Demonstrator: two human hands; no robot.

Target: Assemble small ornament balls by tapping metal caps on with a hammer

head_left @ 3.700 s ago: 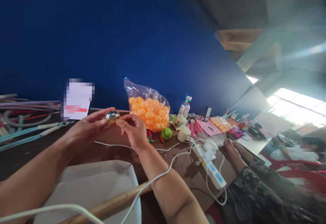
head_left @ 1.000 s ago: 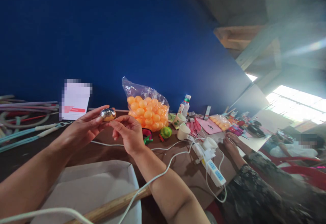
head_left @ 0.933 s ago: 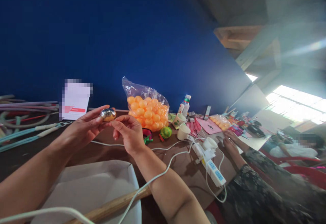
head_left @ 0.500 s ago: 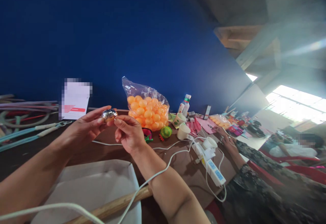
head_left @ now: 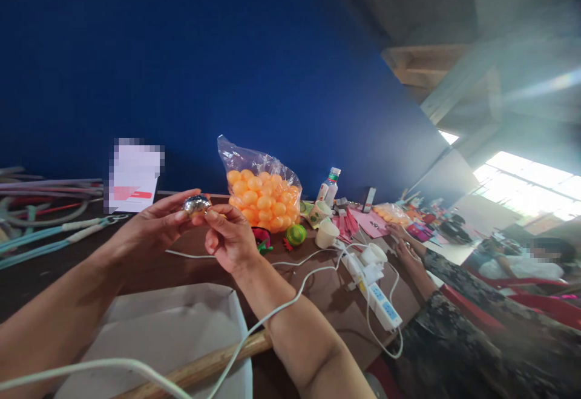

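Observation:
My left hand (head_left: pixel 152 229) pinches a small ball wrapped in shiny silver foil (head_left: pixel 196 205) between thumb and fingertips, held above the brown table (head_left: pixel 327 302). My right hand (head_left: pixel 231 238) is curled beside it, its fingertips pressing on the ball's right side. Just behind my hands stands a clear plastic bag of orange balls (head_left: pixel 262 196).
A white cardboard box (head_left: pixel 163 332), a wooden stick (head_left: pixel 213 362) and a white cable (head_left: pixel 272 314) lie under my arms. A power strip (head_left: pixel 379 302), paper cups (head_left: pixel 327 234), a bottle (head_left: pixel 330 188) and coloured tubes (head_left: pixel 49 229) sit around. Another person's hands (head_left: pixel 406 244) work at the right.
My right-hand fingers shifted slightly on the foil ball, which stays held in place. The other person's hands moved further away along the table.

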